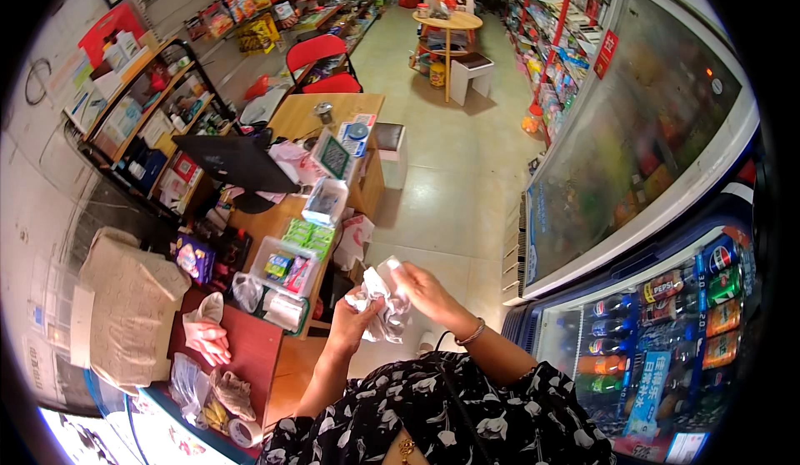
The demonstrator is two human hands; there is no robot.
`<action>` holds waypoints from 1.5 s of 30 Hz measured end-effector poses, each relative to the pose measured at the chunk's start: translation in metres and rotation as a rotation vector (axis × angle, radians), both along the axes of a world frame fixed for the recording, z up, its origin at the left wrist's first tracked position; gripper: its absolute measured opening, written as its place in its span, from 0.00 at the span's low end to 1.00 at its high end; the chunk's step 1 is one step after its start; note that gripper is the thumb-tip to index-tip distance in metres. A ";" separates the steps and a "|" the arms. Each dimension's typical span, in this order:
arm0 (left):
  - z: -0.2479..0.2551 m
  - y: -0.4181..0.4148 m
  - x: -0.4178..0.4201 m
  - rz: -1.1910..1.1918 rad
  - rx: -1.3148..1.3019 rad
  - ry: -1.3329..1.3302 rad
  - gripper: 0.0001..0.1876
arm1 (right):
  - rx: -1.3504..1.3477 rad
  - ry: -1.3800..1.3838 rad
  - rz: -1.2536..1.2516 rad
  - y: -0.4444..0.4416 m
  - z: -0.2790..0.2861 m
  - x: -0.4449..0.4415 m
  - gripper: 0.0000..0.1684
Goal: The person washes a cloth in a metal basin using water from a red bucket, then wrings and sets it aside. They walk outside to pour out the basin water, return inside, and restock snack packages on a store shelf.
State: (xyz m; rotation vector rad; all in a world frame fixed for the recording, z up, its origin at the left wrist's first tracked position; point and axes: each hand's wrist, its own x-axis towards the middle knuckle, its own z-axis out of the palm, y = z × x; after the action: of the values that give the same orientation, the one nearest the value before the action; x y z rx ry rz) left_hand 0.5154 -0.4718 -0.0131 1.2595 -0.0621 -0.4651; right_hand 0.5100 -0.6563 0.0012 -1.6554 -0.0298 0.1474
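My left hand (354,322) grips a crumpled white cloth or paper (392,322) in front of my chest. A small pale flat piece (389,271) stands out at its top, and my right hand (428,291) pinches it between thumb and fingers. Whether that piece is a separate object or part of the bundle, I cannot tell. Both hands are close together above the floor, just right of the wooden desk (369,105). On the desk near my left hand are a clear plastic box of small packets (286,271) and a tray with white tissues (284,310).
At left are a monitor (234,164), a fabric-covered object (128,309), pink rubber gloves (207,334) and a tape roll (244,432). A drinks fridge (625,352) and a glass-door cooler (637,134) stand at right. A stool (390,152) is beside the desk; a round table (465,21) stands farther back.
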 end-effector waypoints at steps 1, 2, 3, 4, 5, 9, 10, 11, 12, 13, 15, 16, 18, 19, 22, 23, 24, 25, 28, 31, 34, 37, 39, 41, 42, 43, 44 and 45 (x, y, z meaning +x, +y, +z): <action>0.000 -0.017 0.010 0.009 0.026 -0.023 0.13 | 0.067 0.003 0.000 -0.003 -0.003 0.005 0.21; -0.001 -0.035 0.019 -0.019 0.076 -0.068 0.13 | 0.009 -0.119 0.002 -0.017 0.000 0.006 0.19; -0.004 -0.052 0.030 -0.047 0.127 -0.113 0.13 | -0.051 -0.241 0.005 -0.032 0.003 0.008 0.19; -0.007 -0.067 0.037 -0.095 0.121 -0.102 0.12 | -0.018 -0.196 0.000 -0.049 -0.002 0.010 0.19; -0.009 -0.083 0.046 -0.125 0.151 -0.116 0.12 | 0.016 -0.152 -0.006 -0.067 -0.008 0.015 0.20; -0.011 -0.139 0.074 -0.301 0.119 -0.087 0.09 | 0.335 0.094 -0.147 -0.125 -0.015 0.028 0.17; -0.012 -0.149 0.082 -0.335 0.109 -0.082 0.08 | 0.355 0.112 -0.165 -0.138 -0.010 0.029 0.15; -0.012 -0.159 0.091 -0.370 0.100 -0.076 0.08 | 0.385 0.109 -0.196 -0.150 -0.011 0.033 0.15; -0.014 -0.168 0.099 -0.366 0.118 -0.047 0.06 | 0.412 0.111 -0.231 -0.160 -0.013 0.036 0.15; -0.016 -0.177 0.108 -0.361 0.136 -0.019 0.05 | 0.439 0.112 -0.265 -0.168 -0.014 0.039 0.15; -0.023 -0.197 0.126 -0.302 0.013 0.036 0.05 | 0.429 0.094 -0.342 -0.186 -0.014 0.048 0.15; -0.026 -0.206 0.138 -0.294 -0.024 0.120 0.07 | 0.409 0.095 -0.364 -0.198 -0.017 0.053 0.16; -0.031 -0.225 0.162 -0.280 -0.086 0.212 0.08 | 0.386 0.120 -0.395 -0.221 -0.017 0.067 0.16; -0.036 -0.233 0.174 -0.287 -0.095 0.242 0.08 | 0.401 0.111 -0.413 -0.228 -0.016 0.076 0.16; -0.038 -0.262 0.213 -0.315 -0.227 0.272 0.08 | 0.436 0.081 -0.457 -0.248 -0.004 0.110 0.14; -0.037 -0.270 0.224 -0.309 -0.236 0.281 0.08 | 0.400 0.087 -0.469 -0.254 -0.004 0.121 0.14; -0.035 -0.280 0.235 -0.310 -0.252 0.290 0.08 | 0.356 0.091 -0.487 -0.261 -0.006 0.131 0.14; -0.032 -0.289 0.247 -0.310 -0.267 0.300 0.08 | 0.312 0.096 -0.504 -0.268 -0.007 0.142 0.14; -0.046 -0.308 0.298 -0.376 -0.109 0.140 0.06 | 0.135 0.056 -0.557 -0.285 0.007 0.180 0.12; -0.059 -0.314 0.350 -0.359 -0.028 0.050 0.05 | -0.325 -0.140 -0.721 -0.292 0.047 0.219 0.10; -0.062 -0.319 0.390 -0.304 -0.034 0.094 0.05 | -0.698 -0.514 -0.952 -0.302 0.082 0.257 0.09; -0.054 -0.335 0.417 -0.288 0.011 0.100 0.06 | -0.896 -0.515 -0.939 -0.343 0.039 0.299 0.07; -0.048 -0.351 0.424 -0.313 0.048 0.096 0.07 | -0.909 -0.057 -0.612 -0.387 -0.024 0.306 0.08; -0.057 -0.355 0.443 -0.206 0.065 0.087 0.09 | -0.891 -0.099 -0.728 -0.391 -0.020 0.333 0.08; -0.060 -0.349 0.456 -0.245 0.042 0.168 0.10 | -0.867 -0.089 -0.780 -0.386 -0.020 0.335 0.09; -0.064 -0.349 0.461 -0.234 -0.012 0.213 0.10 | -0.851 -0.085 -0.773 -0.390 -0.015 0.342 0.09; -0.067 -0.350 0.466 -0.223 -0.068 0.256 0.10 | -0.836 -0.082 -0.766 -0.399 -0.007 0.350 0.10; -0.064 -0.356 0.474 -0.225 -0.127 0.288 0.10 | -0.826 -0.087 -0.777 -0.410 0.001 0.358 0.10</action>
State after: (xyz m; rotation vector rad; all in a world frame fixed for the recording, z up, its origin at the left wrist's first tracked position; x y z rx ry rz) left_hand 0.9898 -0.8276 -0.0771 1.0546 0.0104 -0.8206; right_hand 0.8684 -1.0661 0.0018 -2.3605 0.6815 -0.5774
